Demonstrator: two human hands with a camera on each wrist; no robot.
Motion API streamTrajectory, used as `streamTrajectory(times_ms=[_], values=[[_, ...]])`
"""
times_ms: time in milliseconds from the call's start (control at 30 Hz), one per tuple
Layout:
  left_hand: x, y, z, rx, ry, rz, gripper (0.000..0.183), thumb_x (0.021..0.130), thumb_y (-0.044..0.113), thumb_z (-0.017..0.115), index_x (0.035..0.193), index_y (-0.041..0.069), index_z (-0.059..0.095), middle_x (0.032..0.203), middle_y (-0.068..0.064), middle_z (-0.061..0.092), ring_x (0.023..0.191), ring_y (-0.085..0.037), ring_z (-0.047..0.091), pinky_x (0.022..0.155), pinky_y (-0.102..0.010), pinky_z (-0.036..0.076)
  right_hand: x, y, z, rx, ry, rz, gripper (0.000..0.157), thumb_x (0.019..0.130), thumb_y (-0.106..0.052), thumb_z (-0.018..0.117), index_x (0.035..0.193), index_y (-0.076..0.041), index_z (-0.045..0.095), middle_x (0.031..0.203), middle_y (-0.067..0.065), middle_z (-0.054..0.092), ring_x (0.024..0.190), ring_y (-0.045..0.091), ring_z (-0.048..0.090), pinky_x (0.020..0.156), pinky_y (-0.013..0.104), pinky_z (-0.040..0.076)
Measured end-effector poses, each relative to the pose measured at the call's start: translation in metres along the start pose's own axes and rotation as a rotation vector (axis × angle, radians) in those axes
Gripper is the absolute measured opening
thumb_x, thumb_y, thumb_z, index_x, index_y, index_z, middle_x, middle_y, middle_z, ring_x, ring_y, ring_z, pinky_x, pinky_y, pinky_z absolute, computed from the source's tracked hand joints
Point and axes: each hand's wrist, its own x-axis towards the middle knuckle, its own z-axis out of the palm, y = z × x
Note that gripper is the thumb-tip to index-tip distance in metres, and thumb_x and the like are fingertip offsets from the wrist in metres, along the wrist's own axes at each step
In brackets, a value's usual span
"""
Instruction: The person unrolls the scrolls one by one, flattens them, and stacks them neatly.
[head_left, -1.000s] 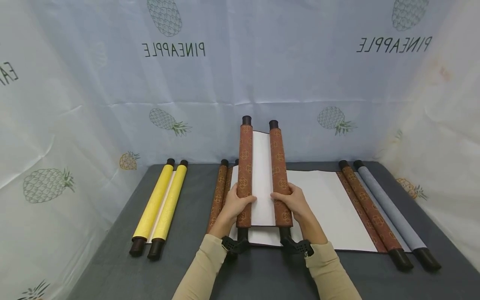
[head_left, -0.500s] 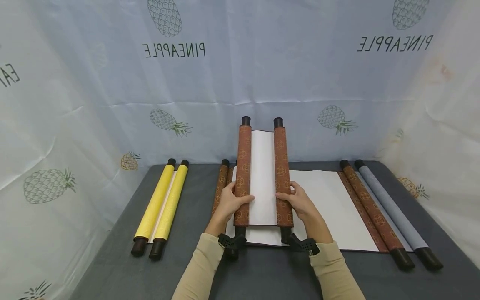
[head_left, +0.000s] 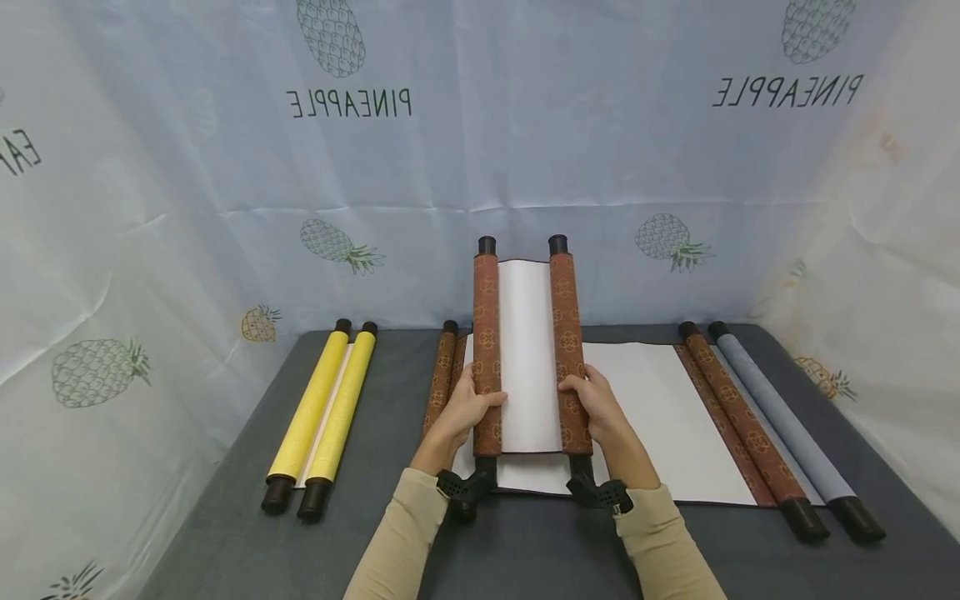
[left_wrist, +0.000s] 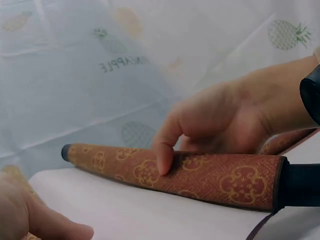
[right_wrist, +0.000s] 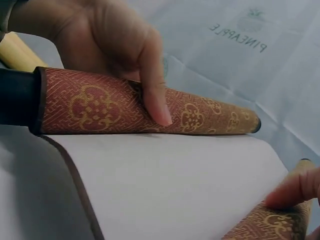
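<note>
A brown hanging scroll with gold flower patterns and black rod ends is held up, tilted, over the table in the head view. A strip of its white paper [head_left: 528, 358] shows between the two rolls. My left hand [head_left: 463, 410] grips the left roll [head_left: 487, 333], its thumb lying across the front. On the right roll [head_left: 567, 333] my right hand [head_left: 602, 408] has its thumb at the inner edge and its other fingers behind, largely hidden. The left wrist view shows the right hand [left_wrist: 220, 120] across the paper; the right wrist view shows the left hand [right_wrist: 110, 45] likewise.
Beneath the held scroll lies another brown scroll, spread to show white paper [head_left: 660, 417], its right roll [head_left: 742, 425] beside a grey roll [head_left: 787, 408]. A yellow scroll [head_left: 341, 408] lies at left on the dark table [head_left: 247, 542]. A pineapple-print curtain [head_left: 480, 150] hangs behind.
The two rolls have moved a little apart, the left one leftward and the right one rightward, so a wider strip of white paper shows. Both hands still hold them.
</note>
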Motion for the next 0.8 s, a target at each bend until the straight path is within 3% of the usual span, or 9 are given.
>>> streamTrajectory(times_ms=[200, 333, 567, 800], values=[[-0.001, 0.002, 0.006, -0.022, 0.062, -0.014, 0.085, 0.085, 0.008, 0.059, 0.153, 0.002, 0.009, 0.156, -0.025, 0.024, 0.144, -0.04, 0.027, 0.116, -0.059, 0.024, 0.0, -0.002, 0.006, 0.026, 0.076, 0.033, 0.057, 0.085, -0.011, 0.043, 0.14, 0.002, 0.036, 0.118, 0.014, 0.047, 0.091, 0.021, 0.048, 0.072, 0.029, 0.043], [-0.001, 0.003, 0.009, -0.01, 0.113, -0.014, 0.083, 0.087, 0.017, 0.062, 0.153, 0.004, 0.014, 0.154, -0.025, 0.028, 0.141, -0.04, 0.033, 0.112, -0.057, 0.032, 0.001, -0.002, 0.006, 0.008, 0.098, 0.015, 0.052, 0.088, -0.017, 0.048, 0.136, 0.002, 0.041, 0.111, 0.012, 0.05, 0.086, 0.018, 0.051, 0.07, 0.029, 0.045], [-0.002, 0.002, 0.012, 0.001, 0.182, -0.021, 0.102, 0.082, 0.027, 0.075, 0.154, 0.001, 0.007, 0.16, -0.023, 0.015, 0.147, -0.043, 0.021, 0.115, -0.059, 0.028, 0.0, 0.002, 0.006, -0.057, 0.113, -0.007, 0.068, 0.087, -0.027, 0.069, 0.14, 0.0, 0.037, 0.124, 0.019, 0.053, 0.086, 0.016, 0.061, 0.071, 0.028, 0.051], [-0.002, 0.001, 0.01, 0.033, 0.233, -0.027, 0.109, 0.077, 0.026, 0.08, 0.154, -0.001, 0.008, 0.161, -0.023, 0.013, 0.148, -0.044, 0.019, 0.115, -0.059, 0.028, 0.0, 0.003, 0.003, -0.076, 0.132, -0.022, 0.069, 0.085, -0.023, 0.07, 0.14, 0.001, 0.035, 0.124, 0.02, 0.052, 0.089, 0.018, 0.06, 0.07, 0.027, 0.05]])
